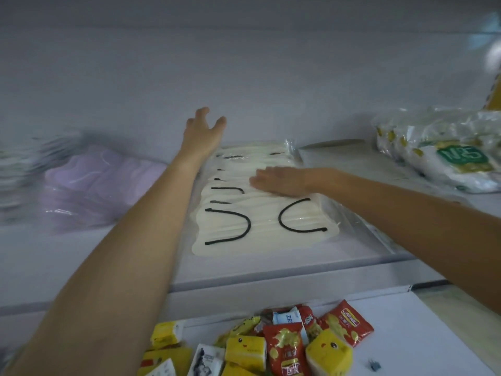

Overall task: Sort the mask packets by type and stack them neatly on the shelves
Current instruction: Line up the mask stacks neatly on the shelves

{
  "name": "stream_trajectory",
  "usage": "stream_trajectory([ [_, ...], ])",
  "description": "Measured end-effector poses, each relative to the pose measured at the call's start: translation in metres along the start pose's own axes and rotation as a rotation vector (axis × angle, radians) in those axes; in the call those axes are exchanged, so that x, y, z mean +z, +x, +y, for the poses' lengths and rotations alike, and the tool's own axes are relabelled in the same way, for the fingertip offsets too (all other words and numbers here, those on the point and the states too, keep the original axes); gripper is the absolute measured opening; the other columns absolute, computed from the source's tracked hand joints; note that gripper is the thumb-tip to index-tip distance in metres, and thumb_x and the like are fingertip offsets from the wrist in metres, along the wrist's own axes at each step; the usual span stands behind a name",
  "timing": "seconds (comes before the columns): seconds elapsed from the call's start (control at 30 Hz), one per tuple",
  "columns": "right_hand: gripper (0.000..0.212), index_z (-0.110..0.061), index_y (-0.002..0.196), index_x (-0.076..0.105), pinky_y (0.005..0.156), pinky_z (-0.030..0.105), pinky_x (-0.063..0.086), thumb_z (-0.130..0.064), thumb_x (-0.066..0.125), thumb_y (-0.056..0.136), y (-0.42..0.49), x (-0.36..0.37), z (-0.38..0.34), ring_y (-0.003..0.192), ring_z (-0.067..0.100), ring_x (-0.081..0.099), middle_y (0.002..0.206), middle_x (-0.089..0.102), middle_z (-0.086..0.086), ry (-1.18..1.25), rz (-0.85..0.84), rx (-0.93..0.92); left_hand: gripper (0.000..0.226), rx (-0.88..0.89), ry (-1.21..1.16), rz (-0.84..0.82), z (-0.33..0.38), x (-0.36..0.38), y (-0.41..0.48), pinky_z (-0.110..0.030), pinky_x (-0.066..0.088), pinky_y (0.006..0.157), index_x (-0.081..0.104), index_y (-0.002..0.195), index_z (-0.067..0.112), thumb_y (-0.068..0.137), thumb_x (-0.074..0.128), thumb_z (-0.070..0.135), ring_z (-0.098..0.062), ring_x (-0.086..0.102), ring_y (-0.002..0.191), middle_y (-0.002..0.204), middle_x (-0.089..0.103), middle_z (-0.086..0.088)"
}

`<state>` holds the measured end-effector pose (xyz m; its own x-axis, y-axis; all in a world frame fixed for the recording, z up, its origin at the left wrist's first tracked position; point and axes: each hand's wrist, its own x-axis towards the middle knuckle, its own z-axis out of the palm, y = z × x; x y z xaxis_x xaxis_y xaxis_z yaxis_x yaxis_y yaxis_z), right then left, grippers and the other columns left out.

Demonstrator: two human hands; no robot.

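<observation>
Nearest, on a white lower ledge (406, 321), a heap of yellow and red snack packs (287, 340), cut off at the bottom edge. Above, on the white shelf (244, 270), stacked white mask packets (257, 221) with black loops, pressed under the flat, straight-fingered right hand (282, 181). Further back, left hand (202, 134) spread wide, holding nothing. Left, lilac mask packets (95, 183), blurred; right, clear bags (447, 153), green print unreadable. Behind, a pale wall (244, 77).

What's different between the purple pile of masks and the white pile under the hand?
The purple pile is lilac with pale-looking loops; the white pile is cream with black loops. The purple pile lies untouched at left; the white pile has the right hand resting flat on it. Both sit in clear wrapping on the same shelf.
</observation>
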<state>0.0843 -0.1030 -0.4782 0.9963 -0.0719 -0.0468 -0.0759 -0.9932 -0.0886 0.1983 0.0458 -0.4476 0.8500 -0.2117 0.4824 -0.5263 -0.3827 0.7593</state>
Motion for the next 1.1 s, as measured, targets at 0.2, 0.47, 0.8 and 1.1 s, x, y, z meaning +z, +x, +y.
stream_trajectory([
  [0.2,0.11,-0.018,0.143,0.027,0.116,0.047,0.011,-0.085,-0.004,0.061,-0.036,0.003,-0.01,0.144,0.03,0.012,0.151,0.023,0.009,-0.114,-0.028,-0.126,0.043,0.143,0.224,-0.334,0.016,-0.008,-0.042,-0.026,0.028,0.105,0.044,0.137,0.01,0.101,0.035,0.033,-0.023,0.04,0.131,0.143,0.042,-0.01],
  [0.47,0.071,-0.025,0.151,0.004,0.118,0.037,0.0,-0.061,0.021,0.092,-0.067,0.017,-0.016,0.146,0.017,-0.002,0.159,-0.002,0.001,-0.079,0.005,-0.164,0.041,0.162,0.47,-0.598,-0.015,-0.031,-0.106,-0.021,0.023,0.102,0.055,0.117,-0.001,0.103,0.029,0.026,-0.027,0.039,0.13,0.125,0.052,-0.012],
  [0.8,0.055,-0.021,0.142,0.038,0.111,0.032,0.026,-0.05,0.033,0.096,-0.06,0.022,0.001,0.132,0.018,0.037,0.143,0.043,0.002,0.028,0.136,-0.233,0.052,0.157,0.61,-0.559,-0.009,-0.027,-0.105,-0.032,0.024,0.113,0.05,0.132,0.022,0.094,0.037,0.054,-0.021,0.033,0.135,0.139,0.041,-0.004],
  [1.1,0.069,-0.008,0.129,0.044,0.106,0.042,0.031,-0.064,0.029,0.09,-0.047,0.014,0.007,0.123,0.028,0.043,0.127,0.048,0.01,0.003,0.03,-0.087,0.055,0.12,0.554,-0.624,-0.007,-0.024,-0.094,-0.033,0.023,0.113,0.045,0.134,0.02,0.091,0.044,0.055,-0.018,0.03,0.136,0.143,0.034,-0.002],
])
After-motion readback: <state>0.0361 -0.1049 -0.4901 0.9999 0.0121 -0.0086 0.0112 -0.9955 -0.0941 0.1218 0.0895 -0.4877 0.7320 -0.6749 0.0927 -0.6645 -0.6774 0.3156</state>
